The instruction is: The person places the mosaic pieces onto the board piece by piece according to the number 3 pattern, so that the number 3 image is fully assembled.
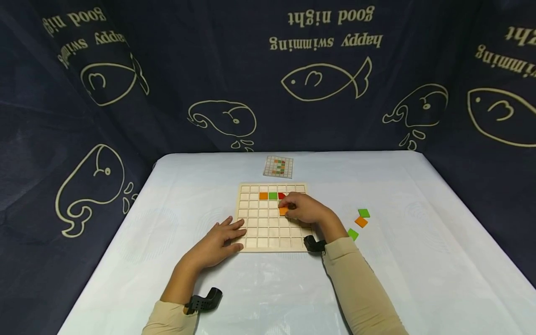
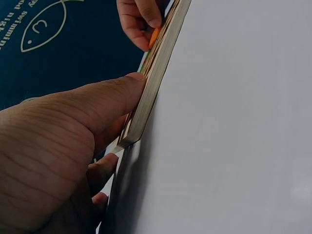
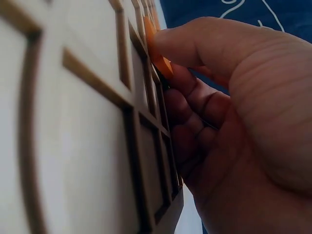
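Note:
A square wooden grid board [image 1: 264, 232] lies on the white table. My right hand [image 1: 307, 208] is over its right half and pinches an orange square tile [image 3: 158, 53] between thumb and fingers. In the right wrist view the tile is tilted against the grid's raised lines. Further up the board, an orange tile [image 1: 263, 196], a green tile [image 1: 273, 196] and a red piece [image 1: 282, 196] sit side by side in one row; the right hand may hide more beside the red piece. With fingers spread, my left hand [image 1: 215, 244] rests at the board's left front corner, thumb on the edge.
Beyond the board lies a small pattern card [image 1: 278, 167] with a coloured grid printed on it. Right of the board are loose tiles: a green one [image 1: 364, 213], an orange one [image 1: 361, 222] and another green one [image 1: 353, 234] near the right sleeve. Dark printed cloth [image 1: 268, 125] hangs behind.

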`<control>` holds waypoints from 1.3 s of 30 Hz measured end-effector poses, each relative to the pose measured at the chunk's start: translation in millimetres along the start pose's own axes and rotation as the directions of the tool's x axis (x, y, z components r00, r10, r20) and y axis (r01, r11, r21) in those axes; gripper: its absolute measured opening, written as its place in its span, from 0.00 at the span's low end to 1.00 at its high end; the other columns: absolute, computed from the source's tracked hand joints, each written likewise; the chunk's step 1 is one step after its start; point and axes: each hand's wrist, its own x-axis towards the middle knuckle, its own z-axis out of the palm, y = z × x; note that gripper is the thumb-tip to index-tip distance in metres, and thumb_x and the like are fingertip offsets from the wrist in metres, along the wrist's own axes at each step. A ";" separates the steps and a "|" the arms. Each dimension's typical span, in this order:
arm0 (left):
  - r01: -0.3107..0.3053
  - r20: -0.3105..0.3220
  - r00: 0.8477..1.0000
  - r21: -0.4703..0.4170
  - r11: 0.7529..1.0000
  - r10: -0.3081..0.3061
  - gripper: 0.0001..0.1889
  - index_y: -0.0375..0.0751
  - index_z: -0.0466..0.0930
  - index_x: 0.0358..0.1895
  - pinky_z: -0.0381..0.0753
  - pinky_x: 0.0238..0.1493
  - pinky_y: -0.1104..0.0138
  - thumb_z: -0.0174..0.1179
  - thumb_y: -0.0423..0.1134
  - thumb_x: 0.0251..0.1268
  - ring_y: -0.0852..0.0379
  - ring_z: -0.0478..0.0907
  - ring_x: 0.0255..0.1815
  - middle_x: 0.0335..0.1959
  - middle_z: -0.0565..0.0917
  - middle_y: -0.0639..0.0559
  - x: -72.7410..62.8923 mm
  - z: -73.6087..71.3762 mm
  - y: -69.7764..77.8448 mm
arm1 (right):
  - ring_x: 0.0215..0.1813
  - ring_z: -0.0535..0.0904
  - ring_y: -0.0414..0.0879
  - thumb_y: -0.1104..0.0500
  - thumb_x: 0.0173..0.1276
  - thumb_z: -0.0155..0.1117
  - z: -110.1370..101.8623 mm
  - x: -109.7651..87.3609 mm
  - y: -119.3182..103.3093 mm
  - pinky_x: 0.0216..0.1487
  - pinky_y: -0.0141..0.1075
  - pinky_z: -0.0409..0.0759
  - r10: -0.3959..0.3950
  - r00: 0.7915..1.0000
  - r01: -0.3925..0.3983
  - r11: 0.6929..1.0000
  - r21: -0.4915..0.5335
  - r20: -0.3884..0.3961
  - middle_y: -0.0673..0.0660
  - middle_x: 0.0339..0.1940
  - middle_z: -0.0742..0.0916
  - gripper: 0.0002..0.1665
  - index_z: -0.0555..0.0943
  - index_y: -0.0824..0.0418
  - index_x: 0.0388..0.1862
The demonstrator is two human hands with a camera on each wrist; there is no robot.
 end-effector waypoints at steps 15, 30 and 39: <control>-0.005 0.004 1.000 0.002 1.000 0.005 0.24 0.35 0.77 0.65 0.42 0.71 0.35 0.64 0.41 0.68 0.37 0.48 0.78 0.73 0.66 0.45 0.9 0.1 1.5 | 0.56 0.75 0.49 0.64 0.68 0.64 0.9 -2.3 -0.6 0.61 0.46 0.72 0.001 1.000 -0.001 1.000 0.002 -0.009 0.52 0.52 0.82 0.16 0.84 0.59 0.53; -0.005 0.008 1.000 0.003 1.000 0.005 0.24 0.35 0.77 0.65 0.42 0.71 0.35 0.64 0.40 0.68 0.37 0.47 0.78 0.74 0.66 0.45 1.3 0.4 0.7 | 0.50 0.76 0.48 0.63 0.71 0.62 -11.0 -12.8 -5.0 0.54 0.43 0.76 0.095 0.994 -0.086 0.984 0.159 -0.046 0.55 0.51 0.82 0.17 0.80 0.62 0.58; 0.003 0.009 1.000 -0.004 1.000 -0.003 0.24 0.35 0.77 0.65 0.41 0.72 0.35 0.64 0.40 0.68 0.37 0.47 0.78 0.74 0.66 0.45 1.0 0.7 0.9 | 0.51 0.74 0.51 0.61 0.71 0.63 -28.7 -33.5 6.1 0.54 0.46 0.74 0.140 0.986 -0.123 0.978 0.168 -0.091 0.60 0.53 0.81 0.18 0.80 0.63 0.58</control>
